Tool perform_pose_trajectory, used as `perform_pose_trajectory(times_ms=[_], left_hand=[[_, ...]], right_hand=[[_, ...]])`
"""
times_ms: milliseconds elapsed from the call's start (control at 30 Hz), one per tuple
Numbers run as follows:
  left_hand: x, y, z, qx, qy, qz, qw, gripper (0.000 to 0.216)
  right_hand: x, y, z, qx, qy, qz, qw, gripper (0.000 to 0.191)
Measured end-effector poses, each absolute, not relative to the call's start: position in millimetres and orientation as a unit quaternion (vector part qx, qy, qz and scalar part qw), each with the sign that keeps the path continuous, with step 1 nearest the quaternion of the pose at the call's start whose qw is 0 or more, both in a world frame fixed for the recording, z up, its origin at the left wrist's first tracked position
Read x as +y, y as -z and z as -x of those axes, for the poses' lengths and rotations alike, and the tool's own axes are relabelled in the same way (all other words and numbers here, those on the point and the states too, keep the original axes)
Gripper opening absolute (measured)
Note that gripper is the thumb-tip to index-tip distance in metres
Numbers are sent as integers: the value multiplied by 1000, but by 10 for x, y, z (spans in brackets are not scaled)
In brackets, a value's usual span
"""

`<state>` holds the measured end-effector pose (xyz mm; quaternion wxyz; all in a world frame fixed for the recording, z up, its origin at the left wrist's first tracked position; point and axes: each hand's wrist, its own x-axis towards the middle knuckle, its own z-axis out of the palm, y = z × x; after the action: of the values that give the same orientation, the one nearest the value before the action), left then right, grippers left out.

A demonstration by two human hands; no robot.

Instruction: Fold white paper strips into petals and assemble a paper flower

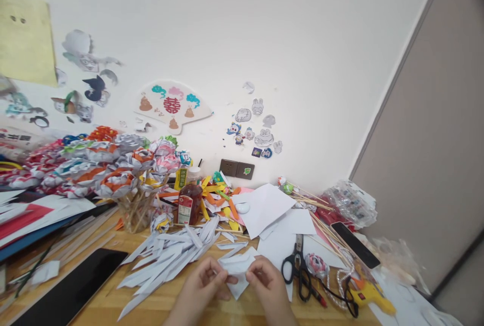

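Note:
My left hand [202, 285] and my right hand [268, 285] meet low in the middle of the view, over a wooden table [162, 306]. Between them they pinch a small folded piece of white paper [237, 271], with the fingers of both curled closed on its edges. Just behind and to the left lies a heap of folded white paper strips [177, 255].
Black scissors [297, 265] and a yellow glue gun [372, 296] lie to the right, by wooden skewers [325, 225] and a phone [355, 245]. White sheets [268, 207], a brown bottle [189, 204], a jar of paper flowers [136, 205] and a dark tablet [71, 288] crowd the table.

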<state>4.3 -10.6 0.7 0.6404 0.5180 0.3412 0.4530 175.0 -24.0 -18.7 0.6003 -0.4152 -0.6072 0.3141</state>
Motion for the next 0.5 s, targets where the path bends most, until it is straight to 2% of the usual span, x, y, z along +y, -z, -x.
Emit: perform_pose_trajectory(times_ms=[500], left_hand=[[-84,-7,-51,334,-438,-513,658,44]], right_hand=[[-314,144,-1780,-686,-257,425,532,25]])
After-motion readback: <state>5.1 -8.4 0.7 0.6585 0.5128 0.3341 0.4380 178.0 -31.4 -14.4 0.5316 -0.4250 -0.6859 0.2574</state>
